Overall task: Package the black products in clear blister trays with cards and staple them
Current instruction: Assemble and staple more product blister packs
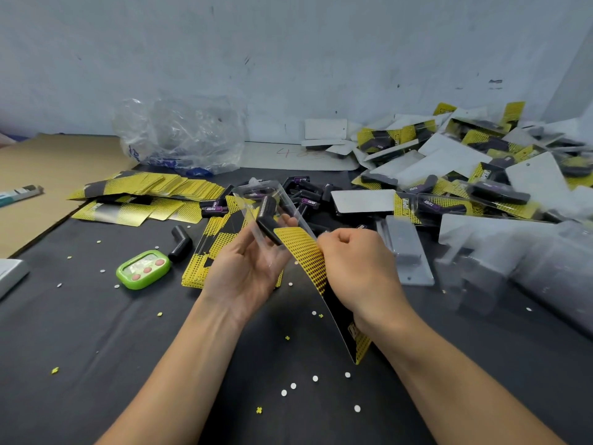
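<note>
Left hand (253,268) gripped tray (260,200), product (268,216) inside; right hand (356,268) pinched card (305,255). Imo card needed sliding in square, no forcing.

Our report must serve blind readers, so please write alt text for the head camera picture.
A person's left hand holds a clear blister tray with a black product inside, while the right hand grips a yellow and black card against it. Finished packs lie piled at the right of the dark table.
</note>
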